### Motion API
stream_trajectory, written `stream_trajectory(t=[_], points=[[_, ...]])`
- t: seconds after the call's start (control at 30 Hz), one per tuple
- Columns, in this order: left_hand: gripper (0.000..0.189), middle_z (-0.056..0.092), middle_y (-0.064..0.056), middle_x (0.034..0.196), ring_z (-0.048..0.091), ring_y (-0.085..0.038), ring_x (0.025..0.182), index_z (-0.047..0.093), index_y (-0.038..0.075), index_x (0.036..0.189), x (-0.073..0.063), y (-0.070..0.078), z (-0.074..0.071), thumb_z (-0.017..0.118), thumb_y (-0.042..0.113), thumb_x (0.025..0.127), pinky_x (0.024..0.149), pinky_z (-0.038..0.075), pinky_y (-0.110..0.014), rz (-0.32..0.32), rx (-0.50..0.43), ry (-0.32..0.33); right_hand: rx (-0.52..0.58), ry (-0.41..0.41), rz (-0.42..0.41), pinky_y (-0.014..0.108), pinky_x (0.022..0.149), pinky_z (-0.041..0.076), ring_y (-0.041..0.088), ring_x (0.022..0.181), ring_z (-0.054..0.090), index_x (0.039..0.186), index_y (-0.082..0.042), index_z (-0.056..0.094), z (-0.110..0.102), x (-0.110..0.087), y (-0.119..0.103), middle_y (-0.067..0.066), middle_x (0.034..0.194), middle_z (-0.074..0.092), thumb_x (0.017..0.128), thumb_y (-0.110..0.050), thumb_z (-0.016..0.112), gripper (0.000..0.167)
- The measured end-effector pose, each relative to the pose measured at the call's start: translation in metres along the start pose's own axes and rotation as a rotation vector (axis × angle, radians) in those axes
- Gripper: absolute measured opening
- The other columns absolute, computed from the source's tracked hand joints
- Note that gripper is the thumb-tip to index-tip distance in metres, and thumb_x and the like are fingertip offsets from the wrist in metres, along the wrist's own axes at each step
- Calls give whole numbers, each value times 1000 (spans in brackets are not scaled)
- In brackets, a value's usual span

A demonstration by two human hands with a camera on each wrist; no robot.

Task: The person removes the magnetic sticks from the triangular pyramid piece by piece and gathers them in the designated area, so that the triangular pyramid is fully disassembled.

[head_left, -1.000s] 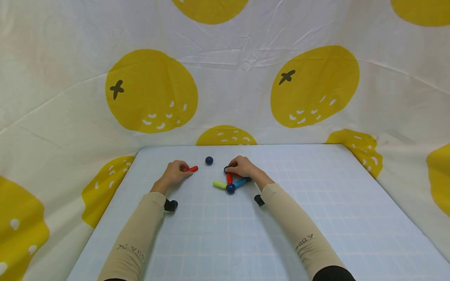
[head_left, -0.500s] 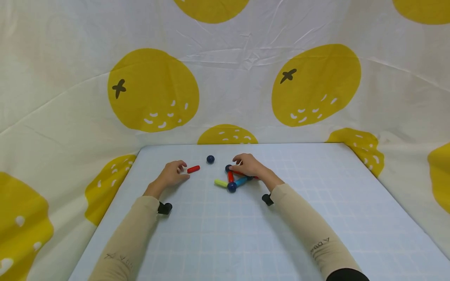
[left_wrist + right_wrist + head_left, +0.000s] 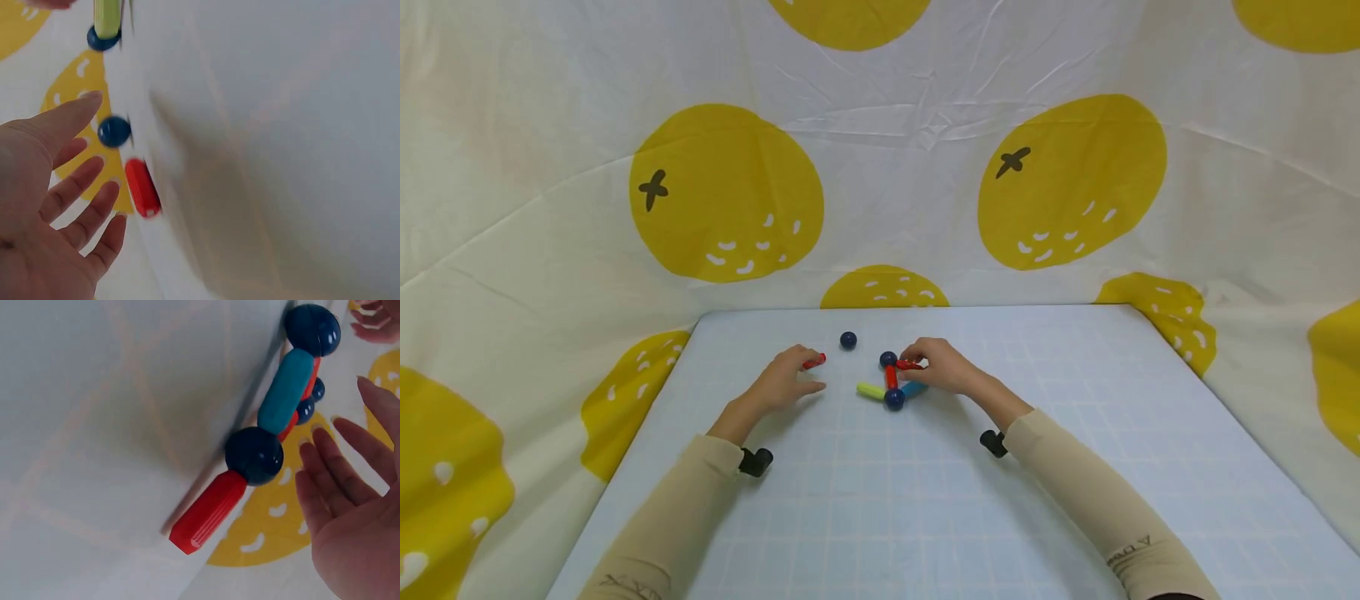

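Note:
My left hand (image 3: pixel 775 385) is spread loosely behind a loose red rod (image 3: pixel 143 189), thumb apart from the fingers and nothing in its grasp. Beyond that rod sits a dark blue ball (image 3: pixel 847 340). My right hand (image 3: pixel 949 367) hovers at the right side of a joined figure of rods and balls, its fingers relaxed in the right wrist view. In the figure, a far ball (image 3: pixel 888 359) and a near ball (image 3: pixel 894 400) are linked by an upright-lying red rod (image 3: pixel 891 377). A yellow-green rod (image 3: pixel 871 391) and a blue rod (image 3: pixel 286 390) branch from the near ball.
Another ball (image 3: pixel 254 456) and red end rod (image 3: pixel 208 512) continue the figure past the blue rod, hidden by the right hand in the head view. The white gridded table (image 3: pixel 865 517) ends at a backdrop (image 3: pixel 895 192) printed with yellow fruit.
My left hand has let go of the red rod and spread its fingers beside it. My right hand has released the far ball and drawn back to the right.

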State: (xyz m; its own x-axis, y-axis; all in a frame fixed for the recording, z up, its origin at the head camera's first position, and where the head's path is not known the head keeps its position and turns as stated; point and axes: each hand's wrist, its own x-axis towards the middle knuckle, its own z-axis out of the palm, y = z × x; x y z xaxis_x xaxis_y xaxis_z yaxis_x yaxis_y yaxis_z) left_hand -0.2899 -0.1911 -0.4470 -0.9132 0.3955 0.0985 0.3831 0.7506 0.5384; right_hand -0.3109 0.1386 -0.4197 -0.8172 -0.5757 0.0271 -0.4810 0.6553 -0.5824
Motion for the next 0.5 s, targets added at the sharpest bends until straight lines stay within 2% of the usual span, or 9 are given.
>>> stream_trajectory(t=[0.07,0.13,0.2,0.33,0.5], points=[[45,62,-17,122,59,-35,110,62,0,130,2,7,7,78,18,92,99,48,-50,77,1,-16,11,-7,-29,44,95,52,30,104,60,124,-1,71,4,-2,1,13,114,69,95,-20,75,35],[45,62,-17,123,61,-34,109,62,0,131,3,15,14,78,17,92,98,50,-49,110,-5,-39,19,-18,-51,43,94,51,29,101,60,123,-1,71,8,-3,1,13,114,69,95,-20,76,35],[45,62,-14,124,61,-32,108,62,1,131,5,23,21,79,18,92,97,51,-47,109,-13,-63,27,-30,-63,43,92,51,29,100,60,122,-1,72,12,-5,1,13,112,69,94,-20,77,34],[46,62,-10,126,60,-26,109,63,6,132,9,36,31,79,21,91,97,53,-43,54,-28,-107,41,-44,-85,46,94,52,30,102,62,119,-2,74,16,-7,0,13,110,70,93,-19,78,31],[42,64,-5,122,59,-21,105,66,9,130,16,45,42,80,19,91,95,52,-39,53,-31,-141,30,-50,-144,48,94,52,32,101,63,112,-3,76,21,-8,2,11,106,71,91,-18,79,26]])
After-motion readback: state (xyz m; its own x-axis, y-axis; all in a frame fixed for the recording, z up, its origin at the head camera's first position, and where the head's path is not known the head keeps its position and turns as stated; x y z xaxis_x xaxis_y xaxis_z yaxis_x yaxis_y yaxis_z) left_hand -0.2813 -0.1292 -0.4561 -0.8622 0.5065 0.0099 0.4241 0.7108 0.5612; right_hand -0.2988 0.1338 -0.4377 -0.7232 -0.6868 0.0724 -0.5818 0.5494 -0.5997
